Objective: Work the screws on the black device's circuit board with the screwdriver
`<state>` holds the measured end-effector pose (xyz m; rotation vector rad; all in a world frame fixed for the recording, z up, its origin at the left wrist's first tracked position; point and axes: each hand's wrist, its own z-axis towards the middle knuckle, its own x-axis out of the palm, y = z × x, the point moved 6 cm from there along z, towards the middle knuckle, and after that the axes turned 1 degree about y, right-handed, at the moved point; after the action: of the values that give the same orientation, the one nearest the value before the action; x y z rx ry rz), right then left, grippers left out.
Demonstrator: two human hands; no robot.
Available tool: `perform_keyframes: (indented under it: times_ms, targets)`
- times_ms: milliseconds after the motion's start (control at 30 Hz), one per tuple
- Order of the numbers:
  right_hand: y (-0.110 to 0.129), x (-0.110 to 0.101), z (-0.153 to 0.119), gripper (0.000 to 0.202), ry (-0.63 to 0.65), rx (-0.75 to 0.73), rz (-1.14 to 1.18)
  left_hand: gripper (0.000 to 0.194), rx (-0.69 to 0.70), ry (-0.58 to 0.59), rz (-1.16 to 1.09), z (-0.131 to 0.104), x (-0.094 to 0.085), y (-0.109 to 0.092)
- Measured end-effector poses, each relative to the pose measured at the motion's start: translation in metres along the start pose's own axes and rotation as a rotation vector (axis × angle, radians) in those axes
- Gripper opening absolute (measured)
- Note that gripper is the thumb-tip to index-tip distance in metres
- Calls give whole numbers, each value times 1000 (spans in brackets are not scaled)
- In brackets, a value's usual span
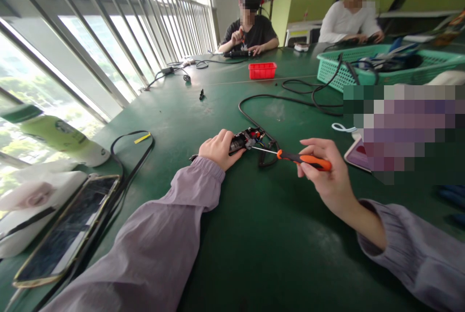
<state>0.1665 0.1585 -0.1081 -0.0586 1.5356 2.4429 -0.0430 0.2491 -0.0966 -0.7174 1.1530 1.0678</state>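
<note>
Under my left hand (219,149), a black corded device (240,141) lies on the green table, its inner parts and small coloured wires exposed at the right end. My fingers are wrapped round its body. In my right hand (323,169) is an orange-and-black screwdriver (308,159), held by the handle between thumb and fingers. Its thin metal shaft points left, and the tip meets the exposed end of the device; whether it sits in a screw is too small to tell. A dark piece (267,159), perhaps part of the casing, lies just right of the device.
A black cable (286,97) curves away behind the device. Farther back stand a red tray (262,70) and a green basket (385,79) with tools. On the left lie a phone (69,229), a lanyard (150,149) and a bottle (58,132). Two people sit across the table.
</note>
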Motion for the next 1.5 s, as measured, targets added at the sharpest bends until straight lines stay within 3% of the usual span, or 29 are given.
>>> perform_keyframes:
  times_ms: [133,233,300,433,533,633,767,833,900,967,1133,1333,1433,1500]
  targets:
    - [-6,3,-1,21,50,95,-12,37,-15,-21,15,-1,-1,0]
    - [3,0,0,30,-19,-18,-19,39,9,-2,6,0,1,1]
    - [6,3,0,38,16,-56,-7,39,13,6,7,0,1,1]
    - [-4,11,-2,20,163,119,-5,38,-2,0,14,0,-1,0]
    - [-2,6,-1,21,72,91,-16,37,-12,-12,19,-1,-2,-2]
    - [5,1,1,40,-6,-27,-13,36,-19,-29,14,-1,-2,-1]
    - [-5,5,0,21,74,81,34,38,-3,-18,1,-1,-1,-1]
    - [-8,4,-1,22,63,106,38,38,1,-18,6,-1,-1,-1]
    - [-5,1,-1,20,7,47,29,38,-3,-33,12,-1,-2,-1]
    - [1,0,0,33,-14,-29,30,37,-2,-44,10,-2,-3,-1]
    - [-1,11,-1,16,146,78,-4,37,6,-52,9,-2,-3,-2]
    - [6,-2,0,35,-79,-47,-81,36,13,-57,6,-2,-3,-2]
    - [-1,0,-1,18,2,41,-47,37,16,-45,4,-2,-2,-2]
    - [-2,1,-2,24,29,61,-59,37,18,-33,1,-1,-2,-2]
